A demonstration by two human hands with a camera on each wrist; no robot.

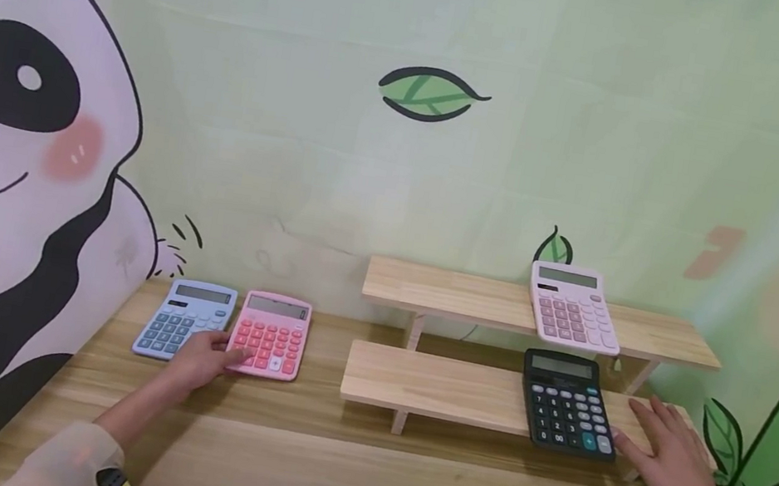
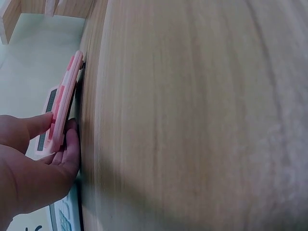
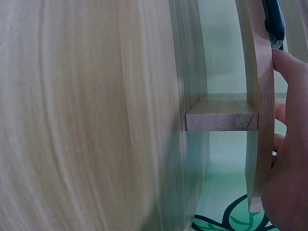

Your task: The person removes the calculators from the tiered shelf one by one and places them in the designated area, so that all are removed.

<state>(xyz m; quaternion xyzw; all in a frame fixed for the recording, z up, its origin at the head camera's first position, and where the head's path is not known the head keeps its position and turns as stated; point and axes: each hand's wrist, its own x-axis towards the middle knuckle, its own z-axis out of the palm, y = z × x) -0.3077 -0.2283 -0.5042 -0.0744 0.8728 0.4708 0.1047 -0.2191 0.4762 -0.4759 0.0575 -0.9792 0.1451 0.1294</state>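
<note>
My left hand (image 1: 198,361) grips a pink calculator (image 1: 270,334) by its left side. In the left wrist view the thumb presses on its keys while the fingers reach under it, and its body tilts over the table. Left of it lies a blue calculator (image 1: 186,313), partly covered by that hand. My right hand (image 1: 674,462) rests with spread fingers at the right end of the lower wooden shelf (image 1: 436,384). Its thumb is right at the lower right edge of a black calculator (image 1: 568,412), which stands tilted on that shelf.
A pale pink calculator (image 1: 572,308) leans on the upper wooden shelf (image 1: 450,290), behind the black one. Both shelves stand on short wooden legs on the wood-grain table (image 1: 324,477). Behind everything hangs a green backdrop (image 1: 285,135) with a printed panda.
</note>
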